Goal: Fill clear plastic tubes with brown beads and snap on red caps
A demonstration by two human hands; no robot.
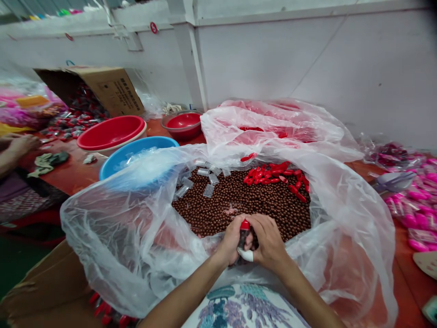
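Just over the near edge of a heap of small brown balls [218, 200], my two hands meet around a small clear tube with a red cap [245, 225]. My left hand [229, 242] wraps the tube from the left. From the right, my right hand [269, 239] closes on it, a white covering on the thumb. The fingers hide much of the tube, so how full it is cannot be seen. Several clear empty tubes [209, 190] lie at the heap's far left. Red caps or scoop-like pieces [273, 173] are piled at its far right.
A clear plastic sheet [112, 237] surrounds the heap. Behind stand a blue basin [136, 152], red basins [112, 132] and a bag of red pieces [273, 123]. Pink packets [419, 200] lie right, a carton [109, 91] far left. Another person's hand [20, 146] shows at left.
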